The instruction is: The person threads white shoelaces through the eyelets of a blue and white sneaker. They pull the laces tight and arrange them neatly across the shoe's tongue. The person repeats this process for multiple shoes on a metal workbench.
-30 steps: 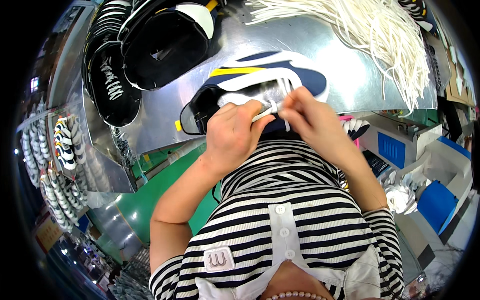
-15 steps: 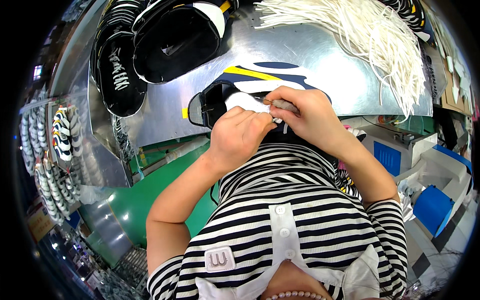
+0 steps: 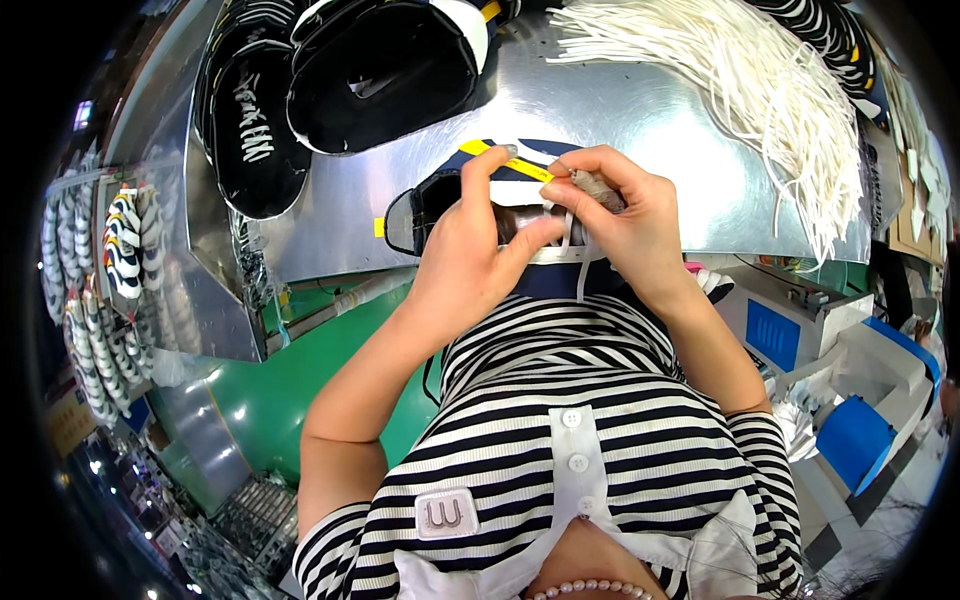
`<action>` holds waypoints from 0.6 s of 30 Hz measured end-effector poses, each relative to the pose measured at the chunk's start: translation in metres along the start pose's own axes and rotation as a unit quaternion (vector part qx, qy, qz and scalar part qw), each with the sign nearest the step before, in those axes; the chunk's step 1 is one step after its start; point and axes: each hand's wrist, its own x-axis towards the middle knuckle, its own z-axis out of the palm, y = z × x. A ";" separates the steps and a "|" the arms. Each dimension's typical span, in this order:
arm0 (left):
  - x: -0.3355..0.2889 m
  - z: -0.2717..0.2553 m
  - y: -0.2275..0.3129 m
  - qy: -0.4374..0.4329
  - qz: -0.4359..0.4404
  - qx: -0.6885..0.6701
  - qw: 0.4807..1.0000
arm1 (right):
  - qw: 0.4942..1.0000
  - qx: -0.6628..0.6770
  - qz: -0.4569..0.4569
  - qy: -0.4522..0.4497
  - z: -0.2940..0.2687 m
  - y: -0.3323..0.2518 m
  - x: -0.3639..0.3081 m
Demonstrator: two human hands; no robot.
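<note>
A shoe upper (image 3: pixel 545 278) in navy, white and yellow lies at the table's near edge, with its dark, grey-edged collar opening to the left. My left hand (image 3: pixel 467 250) rests over its middle, thumb and index finger spread wide apart; the other fingers are mostly hidden. My right hand (image 3: pixel 637 220) is closed around a small tool with a wrapped grey-brown handle (image 3: pixel 598 190), its working end hard to make out by the fingertips. A white shoelace (image 3: pixel 583 275) hangs from the eyelet area, between the two hands.
Stacked dark shoe uppers (image 3: pixel 385 85) stand at the far left of the metal table (image 3: pixel 340 205). A heap of white laces (image 3: pixel 740 90) covers the far right. Grey and blue equipment (image 3: pixel 800 320) stands beside the table at right; shoe parts hang on a rack (image 3: pixel 125 240) at left.
My hands have moved apart from their pinch together at the lace. The left index finger and thumb have spread over the upper. A loose length of lace now hangs down toward me.
</note>
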 end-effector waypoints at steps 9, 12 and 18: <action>0.002 0.015 -0.013 0.150 0.012 0.029 0.988 | 0.997 -0.056 -0.005 -0.044 -0.011 -0.018 -0.003; 0.000 0.012 -0.011 0.116 0.012 0.051 0.992 | 0.993 -0.090 0.044 -0.068 -0.020 -0.024 -0.010; -0.002 0.013 -0.014 0.121 0.018 0.046 0.991 | 0.981 -0.159 0.007 -0.111 -0.020 -0.021 -0.014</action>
